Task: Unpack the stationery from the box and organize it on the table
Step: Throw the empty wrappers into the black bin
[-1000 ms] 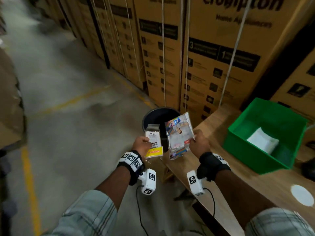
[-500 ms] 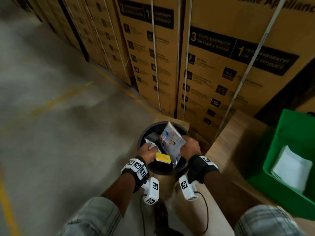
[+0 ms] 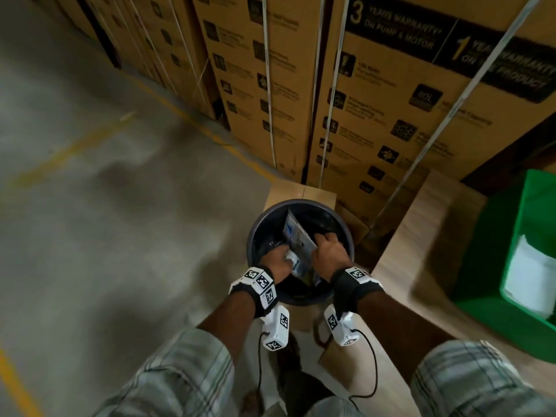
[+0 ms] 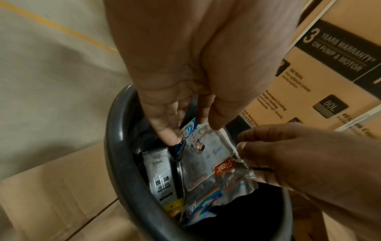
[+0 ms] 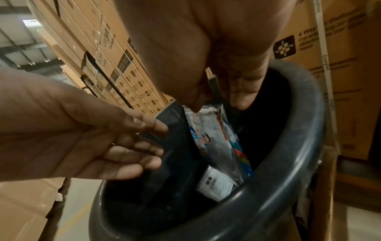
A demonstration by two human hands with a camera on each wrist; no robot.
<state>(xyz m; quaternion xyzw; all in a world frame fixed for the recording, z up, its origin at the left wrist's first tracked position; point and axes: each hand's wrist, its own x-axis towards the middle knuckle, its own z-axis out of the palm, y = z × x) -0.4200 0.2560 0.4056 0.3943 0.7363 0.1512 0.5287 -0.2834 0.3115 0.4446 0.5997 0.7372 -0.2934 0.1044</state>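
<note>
From the head view, both hands reach into one dark round bin; the left hand hides most of a small white packet, and the green crate is cut off at the right edge. From the left wrist, two packets lie inside the bin: the white one and a clear printed pouch. The left fingers hang straight and loose above them; the right hand pinches the pouch's edge. From the right wrist, thumb and fingers nip the pouch's top; the bin's bottom is too dark to read.

Warehouse: stacked appliance cartons, concrete floor with yellow lines.
</note>
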